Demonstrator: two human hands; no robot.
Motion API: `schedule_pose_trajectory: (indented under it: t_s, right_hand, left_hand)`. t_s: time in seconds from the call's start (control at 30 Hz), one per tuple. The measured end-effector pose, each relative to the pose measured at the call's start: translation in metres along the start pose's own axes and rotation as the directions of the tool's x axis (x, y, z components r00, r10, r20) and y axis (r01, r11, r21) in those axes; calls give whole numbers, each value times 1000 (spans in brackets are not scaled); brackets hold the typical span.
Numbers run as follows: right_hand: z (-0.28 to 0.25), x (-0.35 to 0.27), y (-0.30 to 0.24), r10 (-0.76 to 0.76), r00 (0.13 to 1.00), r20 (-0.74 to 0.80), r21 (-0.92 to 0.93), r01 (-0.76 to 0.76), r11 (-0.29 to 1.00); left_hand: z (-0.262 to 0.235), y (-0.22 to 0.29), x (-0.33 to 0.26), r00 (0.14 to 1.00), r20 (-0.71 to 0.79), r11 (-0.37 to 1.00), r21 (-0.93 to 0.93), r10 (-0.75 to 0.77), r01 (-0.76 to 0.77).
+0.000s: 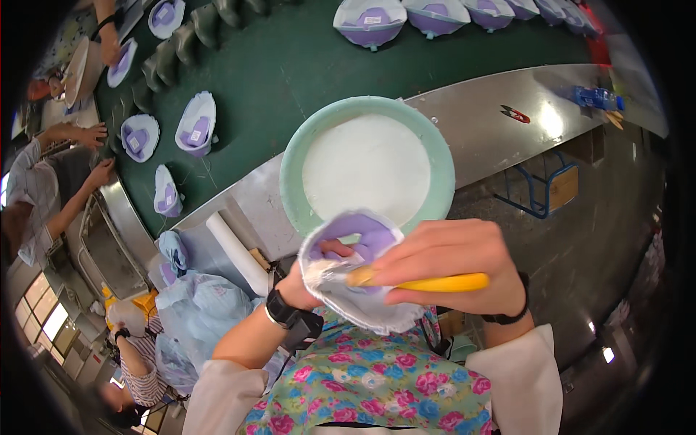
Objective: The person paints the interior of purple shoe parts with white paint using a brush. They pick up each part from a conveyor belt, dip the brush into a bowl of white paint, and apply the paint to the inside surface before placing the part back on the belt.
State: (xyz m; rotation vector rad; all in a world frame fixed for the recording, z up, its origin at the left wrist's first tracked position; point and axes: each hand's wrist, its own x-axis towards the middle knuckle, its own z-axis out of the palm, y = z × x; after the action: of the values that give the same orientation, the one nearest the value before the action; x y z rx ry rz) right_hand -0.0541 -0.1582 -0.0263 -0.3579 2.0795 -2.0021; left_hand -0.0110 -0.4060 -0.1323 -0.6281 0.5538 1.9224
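My left hand (295, 288) holds up a shoe upper (362, 310) with purple lining and a pale, uneven edge. Some of its fingers show through the upper's opening; the rest are hidden behind it. In my right hand (460, 250) is a brush (449, 283) with a yellow handle, the fingers closed round it. The brush's bristles touch the inner edge of the upper on its left side and look blurred. Just beyond both hands stands a pale green basin (293, 174) holding white liquid (366, 167).
More purple-lined uppers (370, 32) line the green belt (268, 87), along with dark shoe lasts (185, 43). Red thread snips (515, 114) and a blue bottle (596, 98) lie on the metal ledge. A stool (544, 188) stands at right. Co-workers' hands (90, 135) are at far left.
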Motion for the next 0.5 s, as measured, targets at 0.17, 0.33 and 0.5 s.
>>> schedule_pose_trajectory:
  t_s: [0.17, 0.33, 0.5]
  right_hand:
    - [-25, -11, 26, 232, 941, -245, -94, -261, 961]
    - [-46, -57, 29, 537, 748, -389, -41, -597, 801]
    - [-66, -56, 9, 574, 480, -663, 301, -532, 792]
  left_hand:
    - [25, -5, 11, 975, 93, 976, -56, -203, 209]
    - [21, 18, 21, 934, -235, 963, -48, -268, 264]
    - [14, 135, 40, 885, -237, 893, 321, 399, -317]
